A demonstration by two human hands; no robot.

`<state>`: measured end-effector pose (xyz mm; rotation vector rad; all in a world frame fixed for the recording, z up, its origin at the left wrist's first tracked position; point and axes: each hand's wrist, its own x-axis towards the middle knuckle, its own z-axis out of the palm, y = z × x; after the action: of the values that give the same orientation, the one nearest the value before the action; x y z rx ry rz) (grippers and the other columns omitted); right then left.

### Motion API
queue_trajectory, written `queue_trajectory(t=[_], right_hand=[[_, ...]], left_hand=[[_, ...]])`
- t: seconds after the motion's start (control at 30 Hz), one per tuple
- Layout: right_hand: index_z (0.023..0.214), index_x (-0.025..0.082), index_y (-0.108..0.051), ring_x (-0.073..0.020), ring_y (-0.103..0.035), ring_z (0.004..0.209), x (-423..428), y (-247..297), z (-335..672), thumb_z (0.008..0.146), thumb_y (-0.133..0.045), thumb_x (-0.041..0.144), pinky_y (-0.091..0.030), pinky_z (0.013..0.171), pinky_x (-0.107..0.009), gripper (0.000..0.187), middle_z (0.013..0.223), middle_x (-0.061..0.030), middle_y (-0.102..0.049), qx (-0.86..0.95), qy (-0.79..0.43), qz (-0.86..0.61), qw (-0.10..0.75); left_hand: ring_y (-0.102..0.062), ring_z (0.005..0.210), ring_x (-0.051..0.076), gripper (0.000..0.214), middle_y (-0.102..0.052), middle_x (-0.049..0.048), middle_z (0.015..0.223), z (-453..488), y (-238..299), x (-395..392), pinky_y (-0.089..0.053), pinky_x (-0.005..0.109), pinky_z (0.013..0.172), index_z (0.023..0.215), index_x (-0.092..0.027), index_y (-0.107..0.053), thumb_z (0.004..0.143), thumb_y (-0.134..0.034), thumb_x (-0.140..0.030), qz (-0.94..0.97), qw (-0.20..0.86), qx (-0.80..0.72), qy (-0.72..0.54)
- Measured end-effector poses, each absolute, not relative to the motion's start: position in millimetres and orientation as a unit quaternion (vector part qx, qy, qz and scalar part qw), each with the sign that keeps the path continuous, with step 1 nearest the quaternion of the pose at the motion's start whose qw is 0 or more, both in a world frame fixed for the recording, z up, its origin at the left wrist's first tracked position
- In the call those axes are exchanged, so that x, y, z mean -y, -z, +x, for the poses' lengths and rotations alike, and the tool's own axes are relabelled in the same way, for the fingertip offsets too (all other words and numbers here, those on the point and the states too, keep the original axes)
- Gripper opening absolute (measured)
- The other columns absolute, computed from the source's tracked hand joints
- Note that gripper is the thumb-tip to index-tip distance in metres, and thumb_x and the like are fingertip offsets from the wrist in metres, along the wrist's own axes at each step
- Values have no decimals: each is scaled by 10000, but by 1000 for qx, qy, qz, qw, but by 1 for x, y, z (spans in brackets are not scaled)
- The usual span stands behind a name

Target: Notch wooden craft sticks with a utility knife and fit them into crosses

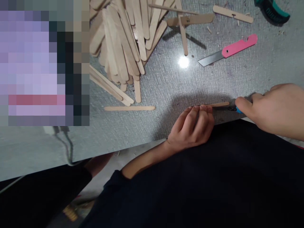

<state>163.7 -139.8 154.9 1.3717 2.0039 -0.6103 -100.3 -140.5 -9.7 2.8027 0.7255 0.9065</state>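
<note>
My left hand point(192, 128) rests at the near edge of the grey table point(166, 85), its fingertips pressed down on a wooden craft stick point(219, 104) that lies flat there. My right hand point(273, 109) comes in from the right, fingers closed on a blue-handled cutter point(234, 109) whose dark blade lies along that stick. Most of the cutter's handle is hidden inside my hand.
A big pile of wooden sticks point(123, 41) fills the upper middle, with one loose stick point(129, 108) in front. A pink-handled knife point(229, 50) lies blade out at upper right, near a small stick assembly point(187, 22). A teal tool point(273, 11) sits in the far corner. A cable point(66, 142) hangs over the edge.
</note>
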Motion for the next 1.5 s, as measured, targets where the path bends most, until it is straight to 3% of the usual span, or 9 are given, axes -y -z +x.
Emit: queue_trajectory(t=[0.13, 0.3, 0.47, 0.63, 0.8, 0.97, 1.1, 1.23, 1.5], right_hand=[[1395, 302, -825, -195, -375, 406, 132, -160, 153, 1050, -594, 383, -224, 517, -398, 423, 582, -46, -627, -749, 208, 486, 398], [1500, 305, -767, -182, -349, 394, 128, -162, 155, 979, -614, 272, -218, 505, -374, 544, 583, -18, -643, -764, 218, 458, 398], [1572, 299, -721, -193, -397, 402, 126, -162, 155, 872, -664, 189, -240, 517, -380, 710, 637, -31, -717, -757, 220, 434, 435], [1524, 331, -747, -206, -410, 392, 116, -164, 154, 747, -701, 273, -233, 489, -369, 781, 670, -34, -739, -753, 250, 420, 440], [1265, 309, -829, -242, -482, 463, 109, -170, 148, 750, -722, 278, -315, 562, -407, 527, 643, -49, -676, -746, 232, 441, 442], [1101, 263, -806, -240, -463, 500, 122, -174, 147, 844, -620, 164, -296, 638, -409, 333, 617, -40, -541, -810, 119, 404, 407], [1121, 243, -782, -224, -388, 485, 127, -174, 154, 865, -577, 177, -210, 637, -404, 334, 602, -32, -482, -834, 96, 373, 395], [1132, 256, -755, -209, -322, 505, 126, -174, 160, 869, -553, 159, -153, 657, -403, 345, 614, -25, -438, -832, 135, 392, 369], [918, 248, -637, -206, -351, 458, 123, -178, 163, 741, -703, 331, -154, 610, -383, 207, 611, 24, -345, -876, 22, 313, 367]], left_hand=[[-922, 973, 281, 568, -904, 41, 1069, -100, 4, 147, -821, 399, 871, 1489, -270, -772, 996, -757, 12, 914, 105, -271, -282], [-887, 856, 255, 456, -884, 47, 999, -98, -13, 142, -768, 365, 711, 1410, -212, -797, 1009, -738, -3, 931, 70, -257, -248], [-581, 438, 73, 248, -834, 19, 861, -95, -25, 127, -330, 221, 289, 1110, -201, -840, 1029, -724, 3, 942, 18, -228, -246], [-550, 402, 39, 271, -803, 1, 810, -92, -32, 115, -382, 144, 292, 947, -188, -847, 1013, -718, 42, 960, -18, -169, -223], [-548, 392, 19, 354, -806, 0, 806, -93, -39, 104, -361, 90, 313, 899, -149, -885, 994, -646, 94, 977, -16, -85, -197], [-563, 408, 35, 463, -758, 5, 772, -90, -39, 100, -301, 103, 314, 881, -127, -862, 1042, -500, 112, 962, 185, -121, -160], [-413, 435, 34, 546, -614, -4, 732, -85, -40, 100, -182, 140, 341, 793, -139, -780, 1185, -408, -64, 865, 419, -256, -102], [-239, 547, 69, 505, -419, -19, 757, -80, -48, 96, -145, 188, 424, 715, -174, -636, 1183, -449, -170, 679, 645, -349, -28], [-115, 597, 91, 444, -257, -30, 831, -77, -58, 90, -36, 288, 504, 743, -270, -297, 1173, -405, -241, 523, 766, -373, 26]])
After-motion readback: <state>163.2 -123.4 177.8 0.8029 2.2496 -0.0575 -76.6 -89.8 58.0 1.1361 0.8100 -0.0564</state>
